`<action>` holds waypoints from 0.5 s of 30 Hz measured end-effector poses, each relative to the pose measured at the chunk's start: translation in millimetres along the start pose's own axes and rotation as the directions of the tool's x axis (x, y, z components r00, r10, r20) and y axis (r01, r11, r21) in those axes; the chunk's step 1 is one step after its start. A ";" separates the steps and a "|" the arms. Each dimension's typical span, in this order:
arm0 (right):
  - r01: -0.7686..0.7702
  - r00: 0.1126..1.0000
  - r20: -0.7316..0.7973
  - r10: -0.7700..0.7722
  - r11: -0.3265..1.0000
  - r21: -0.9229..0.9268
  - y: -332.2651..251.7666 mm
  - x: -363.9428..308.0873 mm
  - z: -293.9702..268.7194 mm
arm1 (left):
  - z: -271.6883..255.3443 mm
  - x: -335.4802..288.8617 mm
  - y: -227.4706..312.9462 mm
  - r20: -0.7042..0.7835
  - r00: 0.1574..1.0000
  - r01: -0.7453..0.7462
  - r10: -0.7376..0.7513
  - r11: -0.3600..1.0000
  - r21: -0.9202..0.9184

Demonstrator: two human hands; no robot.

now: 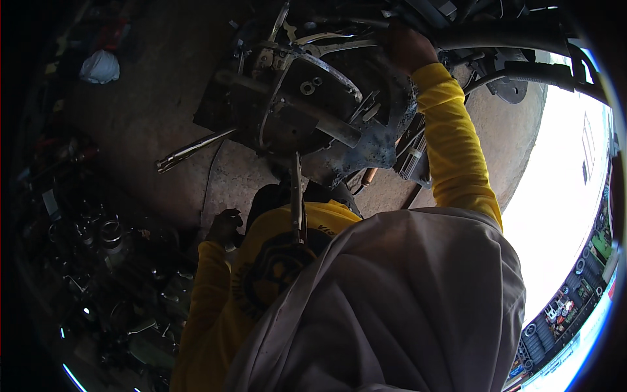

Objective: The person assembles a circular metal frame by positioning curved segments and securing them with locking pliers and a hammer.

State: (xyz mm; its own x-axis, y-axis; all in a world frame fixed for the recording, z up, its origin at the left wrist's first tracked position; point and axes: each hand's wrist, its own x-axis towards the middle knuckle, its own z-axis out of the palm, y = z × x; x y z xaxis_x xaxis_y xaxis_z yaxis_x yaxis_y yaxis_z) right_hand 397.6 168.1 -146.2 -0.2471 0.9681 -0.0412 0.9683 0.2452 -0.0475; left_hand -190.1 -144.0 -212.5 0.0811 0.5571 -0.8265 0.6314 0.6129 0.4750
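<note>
My right hand (410, 47) reaches to the far side of a dark metal workpiece (294, 124), beside the handles of silver locking pliers (339, 46). Its fingers are lost in shadow, so what it grips cannot be made out. A curved metal strip (269, 108) arches over the workpiece, held by several locking pliers. One pair (196, 149) sticks out to the left, and another pair (297, 196) points toward my body. Two round washers or nuts (307, 87) and a flat bar (336, 130) lie on it. Beside my lap, my left hand (225, 225) hangs with fingers apart, apparently holding nothing.
Thick black hoses (503, 36) run across the upper right. Below the workpiece are a ragged grey-blue sheet (372, 147) and a copper-coloured rod (369, 176). Dark clutter of metal parts (111, 235) fills the left. A white bundle (100, 67) sits on the concrete floor (163, 85).
</note>
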 end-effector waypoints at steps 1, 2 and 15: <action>0.008 1.000 0.004 -0.008 1.000 0.007 -4.6 -2.1 -5.2 | 1.0 -4.7 13.0 0.010 0.981 0.195 -0.196 0.965 -0.175; 0.047 0.999 0.011 -0.047 0.999 0.017 -8.9 -7.0 -12.0 | 1.8 -6.5 6.2 0.007 0.979 0.203 -0.205 0.963 -0.179; 0.092 0.993 0.049 -0.110 0.954 0.284 -2.3 -3.3 -13.6 | 3.0 -0.5 13.9 -0.020 0.991 0.132 -0.132 0.991 -0.020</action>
State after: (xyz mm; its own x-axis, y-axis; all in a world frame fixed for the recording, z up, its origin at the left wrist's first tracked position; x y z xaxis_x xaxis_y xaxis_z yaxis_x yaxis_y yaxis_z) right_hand 396.6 165.1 -132.3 -0.3534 0.9316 -0.0843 0.8913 0.3080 -0.3329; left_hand -179.1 -137.4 -206.4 -0.0185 0.4823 -0.8758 0.6207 0.6922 0.3681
